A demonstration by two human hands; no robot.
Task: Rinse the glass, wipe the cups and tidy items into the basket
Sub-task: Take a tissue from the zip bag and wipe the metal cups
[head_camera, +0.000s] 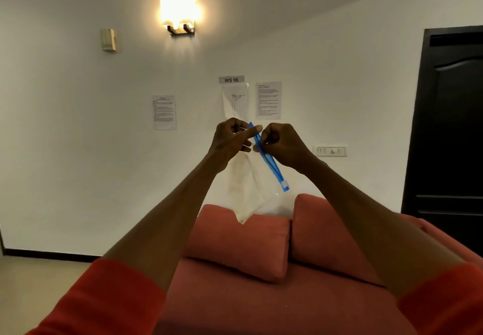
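Two hands are lifting a clear zip bag [248, 191] at eye height: the left hand [231, 139] and right hand [283, 143] are each pinching the blue zip strip [270, 160], probably working its seal. The bag is hanging free above the red cushions [235, 240], with open room around. No glass, cups or basket are showing.

A lit wall lamp [180, 13] glows high on the far white wall, with a small wooden block [108, 40] fixed to its left. Lower on the wall hang a "WS 06" label [231, 79], a line drawing of a figure [235, 100] beneath it, and printed sheets at left [164, 112] and right [268, 100]. A switch plate [331, 150] sits further right, beside a dark door [449, 125]. Near, a red sofa [261, 303] carries two matching cushions [237, 240].
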